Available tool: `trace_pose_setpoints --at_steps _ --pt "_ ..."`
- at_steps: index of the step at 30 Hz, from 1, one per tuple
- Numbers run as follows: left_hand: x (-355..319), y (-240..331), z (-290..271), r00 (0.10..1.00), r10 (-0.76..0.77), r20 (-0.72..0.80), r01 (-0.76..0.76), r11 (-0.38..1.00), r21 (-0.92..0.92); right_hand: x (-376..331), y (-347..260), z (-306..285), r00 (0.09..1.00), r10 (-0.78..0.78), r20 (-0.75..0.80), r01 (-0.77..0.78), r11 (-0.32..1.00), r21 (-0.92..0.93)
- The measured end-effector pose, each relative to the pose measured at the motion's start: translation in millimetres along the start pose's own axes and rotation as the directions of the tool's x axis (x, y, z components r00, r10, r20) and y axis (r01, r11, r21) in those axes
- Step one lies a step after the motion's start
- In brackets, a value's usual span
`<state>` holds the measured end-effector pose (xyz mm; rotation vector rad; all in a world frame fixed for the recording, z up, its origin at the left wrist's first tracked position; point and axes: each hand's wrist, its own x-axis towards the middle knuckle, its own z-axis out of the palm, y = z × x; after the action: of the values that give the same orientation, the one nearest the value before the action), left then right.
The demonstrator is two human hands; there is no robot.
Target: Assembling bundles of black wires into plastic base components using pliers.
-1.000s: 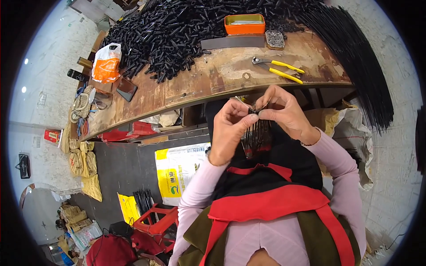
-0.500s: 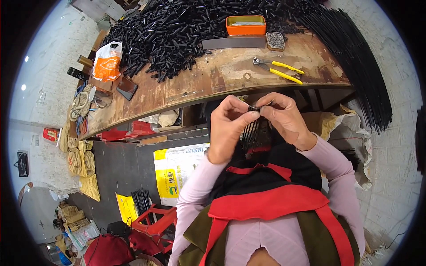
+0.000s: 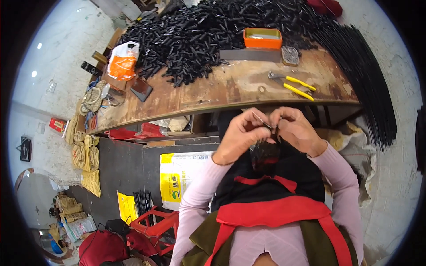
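Both my hands are close together over my lap, in front of the bench edge. My left hand point(image 3: 243, 138) is closed in a pinch, with a thin, pale wire-like piece point(image 3: 259, 118) showing along its fingers. Beside it, my right hand point(image 3: 298, 131) pinches at a small dark piece point(image 3: 274, 132) between the two hands; its shape is mostly hidden by the fingers. Below them a glossy black thing point(image 3: 265, 156) lies over the dark apron on my lap, too blurred to name.
The wooden bench point(image 3: 195, 95) bears a heap of short black tubes point(image 3: 186, 53), an orange tin point(image 3: 262, 42), yellow-handled pincers point(image 3: 298, 88), a phone point(image 3: 141, 89) and a plastic bag point(image 3: 123, 62). Long black rods point(image 3: 368, 84) overhang its right end. A red stool point(image 3: 155, 226) stands lower left.
The view has shifted, so the bench appears lower and further right. My hands stay together, but the fingers are placed differently; the thin black rods seen below them no longer show clearly.
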<state>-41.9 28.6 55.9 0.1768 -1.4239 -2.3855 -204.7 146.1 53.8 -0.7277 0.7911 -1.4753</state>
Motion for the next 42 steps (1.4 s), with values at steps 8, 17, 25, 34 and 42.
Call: trace_pose_setpoints --at_steps 8,17,25,34,42 --pt "-0.4 -14.7 -3.6 0.998 0.040 0.044 -0.050 0.968 0.245 -21.1 -15.6 8.8 0.970 -0.224 -0.100 0.154 0.874 -0.461" --pt "28.8 -10.4 7.7 0.968 0.013 -0.250 0.055 0.963 0.265 18.4 -77.9 -109.3 0.949 -0.262 -0.175 0.016 0.597 -0.802" --pt "42.0 -21.5 12.7 0.985 -0.079 -0.154 0.113 0.967 0.230 117.4 -123.5 -256.9 0.754 -0.656 0.021 -0.032 -0.069 -0.997" --pt "49.6 -25.8 12.7 0.983 -0.062 -0.173 0.106 0.960 0.260 114.5 -122.5 -256.1 0.764 -0.635 0.113 -0.130 -0.323 -0.937" --pt "37.7 -20.5 39.4 0.983 -0.179 -0.032 0.180 0.928 0.328 103.3 -124.6 -259.6 0.841 -0.538 -0.057 -0.064 0.005 -0.998"
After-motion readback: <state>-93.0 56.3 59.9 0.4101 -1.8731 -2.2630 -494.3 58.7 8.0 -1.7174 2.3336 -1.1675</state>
